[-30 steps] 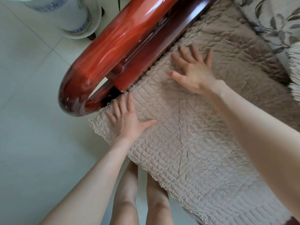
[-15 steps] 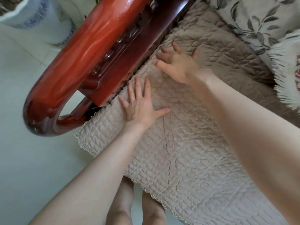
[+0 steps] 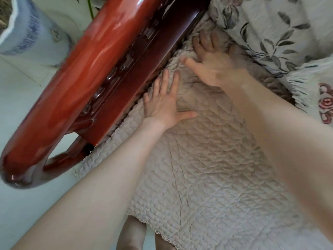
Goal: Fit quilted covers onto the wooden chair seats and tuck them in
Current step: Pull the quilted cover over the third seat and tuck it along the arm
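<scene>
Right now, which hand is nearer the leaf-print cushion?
Right. The right hand presses the quilted cover just beside the leaf-print cushion; the left hand lies flat farther down the cover, along the wooden armrest.

Pale tiled floor (image 3: 21, 212), blue-and-white planter (image 3: 30, 33), floral cushion (image 3: 270, 20).

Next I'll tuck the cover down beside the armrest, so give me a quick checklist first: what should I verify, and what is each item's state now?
1. Left hand flat on the quilted cover, beside the wooden armrest: ok.
2. Right hand spread on the cover at the back corner: ok, though blurred.
3. Cover smooth by the armrest: not ok, bunched near the right hand.
4. Edge tucked along the armrest: cannot tell.
5. Floral cushion clear of the back edge: not ok, it overlaps the cover.
</scene>
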`<control>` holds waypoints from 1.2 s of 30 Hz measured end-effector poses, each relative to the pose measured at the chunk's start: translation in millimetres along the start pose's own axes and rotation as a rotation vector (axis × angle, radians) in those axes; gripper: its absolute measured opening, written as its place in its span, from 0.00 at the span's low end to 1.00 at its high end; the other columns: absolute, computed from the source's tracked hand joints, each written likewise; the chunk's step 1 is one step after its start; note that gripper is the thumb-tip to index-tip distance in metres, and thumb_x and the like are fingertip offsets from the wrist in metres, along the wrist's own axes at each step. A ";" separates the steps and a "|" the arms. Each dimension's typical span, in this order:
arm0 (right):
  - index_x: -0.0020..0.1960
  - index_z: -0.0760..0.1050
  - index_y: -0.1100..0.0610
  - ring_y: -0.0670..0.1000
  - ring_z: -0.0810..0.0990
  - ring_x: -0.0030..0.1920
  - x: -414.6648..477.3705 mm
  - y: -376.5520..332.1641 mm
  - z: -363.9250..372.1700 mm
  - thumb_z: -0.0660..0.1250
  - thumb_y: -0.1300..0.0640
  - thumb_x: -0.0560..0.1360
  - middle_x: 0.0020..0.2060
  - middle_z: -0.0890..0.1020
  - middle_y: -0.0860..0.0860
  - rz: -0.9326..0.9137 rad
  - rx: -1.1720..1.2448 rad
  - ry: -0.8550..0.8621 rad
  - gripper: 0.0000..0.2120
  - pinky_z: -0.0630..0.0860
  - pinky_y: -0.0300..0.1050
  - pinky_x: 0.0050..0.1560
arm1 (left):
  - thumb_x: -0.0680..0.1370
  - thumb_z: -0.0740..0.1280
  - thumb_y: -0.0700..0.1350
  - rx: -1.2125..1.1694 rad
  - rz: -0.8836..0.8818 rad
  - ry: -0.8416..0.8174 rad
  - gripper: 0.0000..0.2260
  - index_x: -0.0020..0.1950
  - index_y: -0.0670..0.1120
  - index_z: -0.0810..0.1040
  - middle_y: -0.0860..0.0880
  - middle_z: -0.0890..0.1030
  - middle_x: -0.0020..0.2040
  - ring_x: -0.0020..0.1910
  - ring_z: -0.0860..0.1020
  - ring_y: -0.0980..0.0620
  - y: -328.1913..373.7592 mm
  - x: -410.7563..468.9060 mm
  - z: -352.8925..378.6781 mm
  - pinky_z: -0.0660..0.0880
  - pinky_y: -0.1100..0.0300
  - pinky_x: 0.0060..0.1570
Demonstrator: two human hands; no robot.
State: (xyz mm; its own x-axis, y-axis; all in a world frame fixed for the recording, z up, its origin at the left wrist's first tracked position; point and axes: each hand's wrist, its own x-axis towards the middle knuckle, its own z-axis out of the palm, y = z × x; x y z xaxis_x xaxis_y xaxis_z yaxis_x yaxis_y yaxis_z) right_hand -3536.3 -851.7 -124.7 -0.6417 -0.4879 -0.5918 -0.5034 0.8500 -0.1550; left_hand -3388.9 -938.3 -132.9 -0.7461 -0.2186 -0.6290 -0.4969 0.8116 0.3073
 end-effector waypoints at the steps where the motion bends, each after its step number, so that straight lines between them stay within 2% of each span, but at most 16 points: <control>1: 0.79 0.44 0.49 0.50 0.39 0.78 6.5 -1.0 -0.6 0.43 0.31 0.77 0.79 0.42 0.46 0.009 -0.002 -0.018 0.37 0.39 0.68 0.72 | 0.64 0.63 0.76 0.013 -0.007 -0.010 0.55 0.77 0.55 0.34 0.51 0.34 0.77 0.77 0.40 0.50 1.0 1.4 -2.8 0.51 0.40 0.71; 3: 0.79 0.45 0.49 0.49 0.39 0.78 16.8 1.8 -0.4 0.42 0.30 0.76 0.79 0.42 0.46 0.001 0.004 -0.045 0.38 0.41 0.68 0.73 | 0.66 0.62 0.75 0.028 -0.009 0.018 0.54 0.78 0.53 0.36 0.50 0.36 0.78 0.77 0.42 0.49 3.6 1.2 -5.5 0.53 0.42 0.70; 6: 0.79 0.47 0.48 0.49 0.40 0.78 22.9 9.2 -1.8 0.42 0.30 0.76 0.79 0.44 0.47 -0.031 0.000 -0.058 0.37 0.44 0.65 0.74 | 0.70 0.60 0.73 0.102 0.103 0.160 0.49 0.78 0.48 0.39 0.48 0.38 0.79 0.77 0.42 0.50 12.0 3.4 -3.3 0.48 0.48 0.74; 10: 0.79 0.50 0.50 0.48 0.42 0.78 13.2 8.6 -11.2 0.45 0.37 0.81 0.79 0.47 0.48 -0.064 0.094 -0.028 0.31 0.40 0.57 0.74 | 0.68 0.61 0.74 0.018 0.138 0.129 0.54 0.78 0.45 0.38 0.47 0.38 0.78 0.77 0.38 0.51 20.0 21.5 -4.5 0.41 0.50 0.75; 12: 0.79 0.51 0.50 0.48 0.43 0.78 2.4 12.5 -12.0 0.45 0.39 0.82 0.79 0.48 0.48 -0.090 0.104 0.044 0.29 0.41 0.59 0.74 | 0.66 0.61 0.75 -0.022 0.150 0.094 0.55 0.78 0.46 0.37 0.48 0.37 0.78 0.77 0.37 0.52 18.1 24.8 -3.4 0.41 0.49 0.75; 14: 0.80 0.47 0.48 0.48 0.41 0.78 -3.6 16.6 -9.5 0.44 0.37 0.81 0.79 0.45 0.45 -0.122 0.054 0.072 0.30 0.43 0.64 0.73 | 0.65 0.62 0.75 -0.045 0.158 0.077 0.56 0.78 0.47 0.37 0.49 0.37 0.78 0.77 0.37 0.52 13.7 25.2 -2.7 0.41 0.49 0.75; 16: 0.80 0.43 0.48 0.48 0.39 0.78 -1.3 18.2 -9.2 0.42 0.35 0.80 0.78 0.42 0.44 -0.118 0.021 0.033 0.32 0.43 0.66 0.74 | 0.66 0.62 0.75 -0.046 0.167 0.091 0.55 0.78 0.47 0.38 0.48 0.38 0.79 0.77 0.38 0.52 13.2 24.6 -2.8 0.42 0.49 0.75; 20: 0.79 0.40 0.48 0.47 0.37 0.77 16.9 19.6 -11.1 0.42 0.33 0.79 0.78 0.40 0.43 -0.088 -0.018 -0.015 0.35 0.43 0.63 0.75 | 0.67 0.63 0.73 -0.035 0.198 0.204 0.53 0.79 0.46 0.43 0.44 0.43 0.79 0.77 0.44 0.48 12.1 18.8 -2.0 0.46 0.50 0.75; 23: 0.79 0.42 0.51 0.47 0.39 0.78 28.1 24.4 -9.0 0.42 0.32 0.79 0.79 0.42 0.46 -0.112 -0.053 -0.010 0.36 0.43 0.57 0.77 | 0.68 0.64 0.72 -0.022 0.225 0.255 0.53 0.78 0.42 0.43 0.42 0.42 0.79 0.78 0.43 0.48 11.1 21.6 -3.5 0.43 0.53 0.74; 27: 0.80 0.47 0.54 0.49 0.44 0.78 42.5 28.8 -11.5 0.42 0.34 0.80 0.79 0.48 0.51 -0.146 -0.005 0.015 0.35 0.43 0.46 0.77 | 0.66 0.62 0.75 -0.022 0.225 0.177 0.57 0.78 0.42 0.39 0.44 0.38 0.78 0.77 0.39 0.50 15.1 34.5 -5.9 0.41 0.53 0.75; 30: 0.79 0.51 0.53 0.50 0.49 0.78 48.8 29.4 -11.3 0.42 0.33 0.79 0.79 0.51 0.52 -0.139 0.016 0.009 0.36 0.47 0.46 0.75 | 0.63 0.63 0.76 -0.051 0.209 0.095 0.59 0.78 0.43 0.38 0.46 0.39 0.79 0.77 0.39 0.51 16.1 45.9 -9.3 0.42 0.52 0.74; 33: 0.79 0.50 0.53 0.50 0.46 0.78 50.9 30.4 -9.5 0.42 0.32 0.79 0.79 0.51 0.52 -0.141 -0.004 -0.026 0.36 0.46 0.47 0.76 | 0.60 0.65 0.76 -0.105 0.179 -0.004 0.62 0.78 0.44 0.37 0.46 0.40 0.79 0.77 0.41 0.50 14.5 56.9 -12.1 0.44 0.50 0.76; 36: 0.79 0.50 0.54 0.50 0.46 0.78 46.2 31.1 -10.9 0.43 0.33 0.79 0.79 0.50 0.52 -0.166 0.039 -0.022 0.36 0.44 0.47 0.76 | 0.58 0.68 0.75 -0.166 0.160 -0.022 0.64 0.78 0.45 0.38 0.47 0.42 0.79 0.78 0.43 0.51 12.4 60.6 -14.2 0.48 0.48 0.76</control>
State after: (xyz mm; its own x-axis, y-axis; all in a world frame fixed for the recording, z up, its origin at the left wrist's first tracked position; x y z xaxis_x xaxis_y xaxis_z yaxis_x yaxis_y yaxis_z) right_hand -3587.9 -850.0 -148.3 -0.5386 -0.6181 -0.5726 -0.5784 0.7654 -0.2822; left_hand -3446.6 -949.1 -157.1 -0.8123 -0.0808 -0.5776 -0.4404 0.7341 0.5168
